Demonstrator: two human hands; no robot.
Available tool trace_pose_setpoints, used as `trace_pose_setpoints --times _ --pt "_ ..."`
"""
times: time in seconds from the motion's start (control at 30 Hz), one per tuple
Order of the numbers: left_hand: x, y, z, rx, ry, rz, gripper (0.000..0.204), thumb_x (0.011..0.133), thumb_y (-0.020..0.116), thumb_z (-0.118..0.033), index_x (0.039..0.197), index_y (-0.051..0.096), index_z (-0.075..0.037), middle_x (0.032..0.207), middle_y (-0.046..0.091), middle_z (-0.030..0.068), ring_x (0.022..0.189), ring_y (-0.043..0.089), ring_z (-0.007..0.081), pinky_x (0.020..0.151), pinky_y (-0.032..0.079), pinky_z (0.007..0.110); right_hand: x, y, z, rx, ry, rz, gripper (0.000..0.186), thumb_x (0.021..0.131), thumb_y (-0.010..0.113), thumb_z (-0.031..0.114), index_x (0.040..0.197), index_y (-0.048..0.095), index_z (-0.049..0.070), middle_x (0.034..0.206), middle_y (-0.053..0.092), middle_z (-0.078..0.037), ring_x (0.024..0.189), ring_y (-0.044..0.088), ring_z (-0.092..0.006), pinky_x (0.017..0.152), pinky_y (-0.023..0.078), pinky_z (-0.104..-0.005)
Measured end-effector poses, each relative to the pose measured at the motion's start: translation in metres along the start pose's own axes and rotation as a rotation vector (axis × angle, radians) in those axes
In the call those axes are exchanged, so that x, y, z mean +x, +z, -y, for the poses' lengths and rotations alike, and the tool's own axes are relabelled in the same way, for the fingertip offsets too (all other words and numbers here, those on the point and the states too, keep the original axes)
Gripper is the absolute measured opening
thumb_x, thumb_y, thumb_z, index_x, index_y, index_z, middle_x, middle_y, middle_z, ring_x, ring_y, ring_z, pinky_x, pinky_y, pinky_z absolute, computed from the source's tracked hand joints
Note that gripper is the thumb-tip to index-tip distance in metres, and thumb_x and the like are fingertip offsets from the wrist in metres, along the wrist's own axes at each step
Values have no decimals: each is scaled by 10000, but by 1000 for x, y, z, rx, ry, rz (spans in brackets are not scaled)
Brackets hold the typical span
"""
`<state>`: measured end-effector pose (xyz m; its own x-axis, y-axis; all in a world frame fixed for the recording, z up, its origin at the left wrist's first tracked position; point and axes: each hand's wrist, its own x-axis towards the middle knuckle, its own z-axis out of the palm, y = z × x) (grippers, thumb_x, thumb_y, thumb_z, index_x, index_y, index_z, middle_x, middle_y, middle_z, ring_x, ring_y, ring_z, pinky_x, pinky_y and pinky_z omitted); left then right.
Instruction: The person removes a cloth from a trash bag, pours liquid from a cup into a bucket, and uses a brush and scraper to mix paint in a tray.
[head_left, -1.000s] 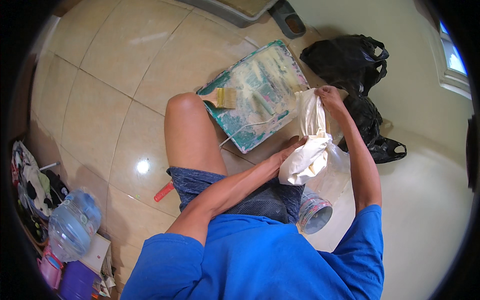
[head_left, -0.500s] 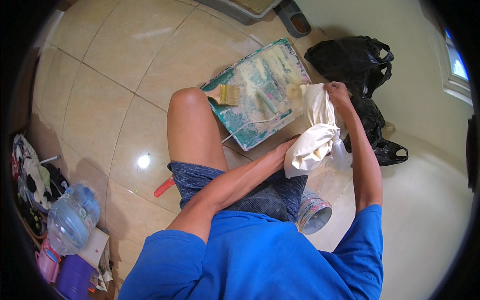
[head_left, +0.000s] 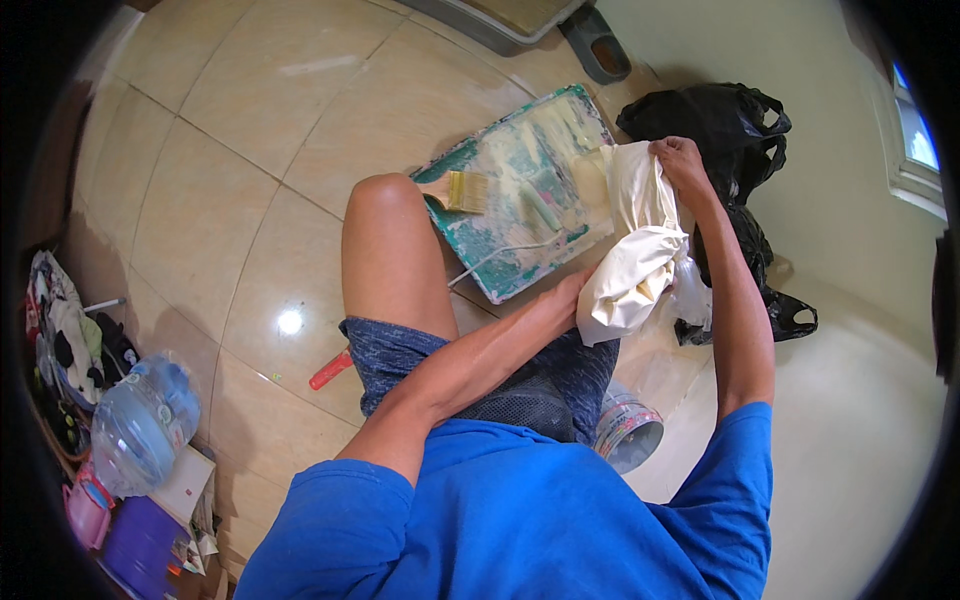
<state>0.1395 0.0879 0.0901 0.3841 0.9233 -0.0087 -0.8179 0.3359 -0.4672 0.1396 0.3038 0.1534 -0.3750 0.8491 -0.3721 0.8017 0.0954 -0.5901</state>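
A cream plastic bag, bunched and bulging at its lower end, is held over the right side of a paint-smeared green tray. My right hand pinches the bag's upper edge. My left hand supports the bulging end from below, its fingers mostly hidden behind the plastic. Under the bag's upper end, a smooth cream patch of paint lies on the tray. A small paint roller with a wire handle rests on the tray. Beside my knee, a wide flat paintbrush lies across the tray's left edge.
Black plastic bags stand along the wall at right. A paint-stained bucket lies by my right thigh, and a red handle is on the tiles. At left are a large water bottle and a purple container.
Both hands have shifted slightly with the bag, its upper end rising and moving a little to the right. More of the cream patch on the tray shows beside the bag.
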Motion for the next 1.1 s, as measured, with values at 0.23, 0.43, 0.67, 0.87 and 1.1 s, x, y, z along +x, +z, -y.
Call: trace_pose_setpoints --times 0.23,0.43,0.67,0.87,1.1 --pt "-6 66 -14 352 197 137 306 883 449 -151 1173 425 -56 960 547 109 785 578 156 652 499 227 5 -1 42 31 -30 17 189 795 548 158 754 583 -24 641 554 -47 531 505 -121 520 425 -275" --pt "16 44 -25 549 308 100 270 874 478 -158 1127 474 -63 924 563 89 736 580 113 596 501 227 -1 -2 59 56 -61 -1 230 766 544 162 744 599 -61 654 578 -81 556 528 -151 544 430 -308" --pt "10 28 -7 86 13 -33 278 868 490 -190 1117 472 -66 913 557 102 716 580 134 575 505 241 5 -19 22 -55 -42 14 176 769 557 154 739 580 -19 635 549 -45 528 503 -116 511 425 -260" --pt "20 30 -3 -7 51 -52 289 864 499 -216 1110 469 -69 905 549 112 702 576 149 558 509 255 -8 -18 35 -23 -16 0 178 775 555 150 722 569 -19 626 545 -39 510 493 -115 497 420 -267" --pt "11 75 -13 163 52 127 289 858 511 -229 1100 479 -74 820 565 81 602 557 117 484 485 222 0 -18 59 82 -20 -26 226 782 540 161 773 593 -59 663 570 -68 554 506 -151 550 426 -290"
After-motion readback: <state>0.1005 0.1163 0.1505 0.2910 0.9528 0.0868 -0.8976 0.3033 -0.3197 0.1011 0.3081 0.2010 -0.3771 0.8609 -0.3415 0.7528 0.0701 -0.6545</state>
